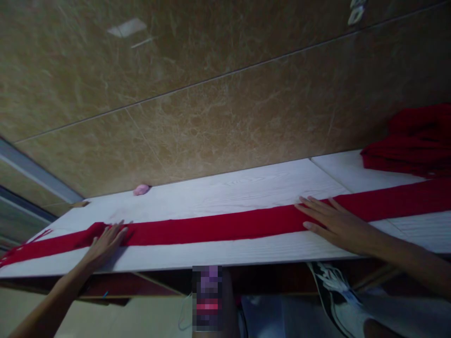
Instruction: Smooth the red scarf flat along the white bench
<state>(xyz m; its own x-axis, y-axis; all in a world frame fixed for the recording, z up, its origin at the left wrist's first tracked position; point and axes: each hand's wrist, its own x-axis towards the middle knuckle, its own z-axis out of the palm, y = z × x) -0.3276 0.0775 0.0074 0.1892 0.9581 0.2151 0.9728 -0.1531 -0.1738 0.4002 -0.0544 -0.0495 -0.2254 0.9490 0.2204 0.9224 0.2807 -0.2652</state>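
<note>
One left hand (108, 241), lower left, and one right hand (336, 228), right of centre: both rest palm down, fingers extended, gripping nothing. One red cloth strip (218, 228), beneath them, crosses the frame on a white table (211, 199); most lies flat, a raised fold (94, 231) beside the left hand not yet smoothed. One red cloth heap (416, 145), right edge, apparently unspread. One tan wall (225, 117), behind.
</note>
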